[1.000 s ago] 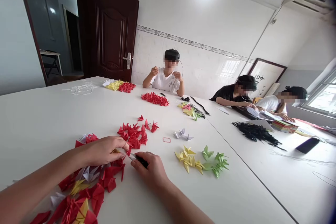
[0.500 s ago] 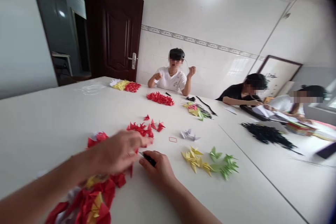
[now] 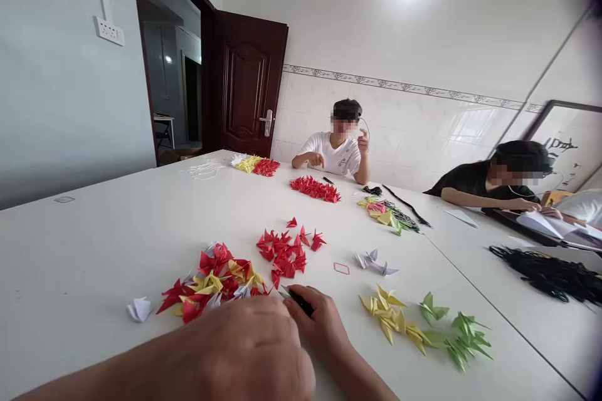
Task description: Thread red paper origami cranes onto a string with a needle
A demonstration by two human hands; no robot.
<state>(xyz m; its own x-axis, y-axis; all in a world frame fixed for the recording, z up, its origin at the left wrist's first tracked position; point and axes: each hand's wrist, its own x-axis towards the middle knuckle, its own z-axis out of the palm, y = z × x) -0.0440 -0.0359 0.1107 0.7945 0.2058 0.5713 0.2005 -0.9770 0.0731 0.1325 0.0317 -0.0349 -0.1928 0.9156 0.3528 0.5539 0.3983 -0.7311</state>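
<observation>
Folded red and yellow paper origami units (image 3: 214, 282) lie heaped on the white counter (image 3: 94, 250), at eleven o'clock from the right hand (image 3: 317, 319), whose grip pinches a slim black-handled tool (image 3: 298, 301); the left hand (image 3: 249, 351) has drawn back, its grip hidden.

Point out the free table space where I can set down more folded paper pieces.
The largest free patch is the white table left of the white origami piece. Another lies between the red origami cluster and the far red origami row. It is crowded at the red-and-yellow origami pile, beside the left hand and the right hand with its black-handled tool.
</observation>
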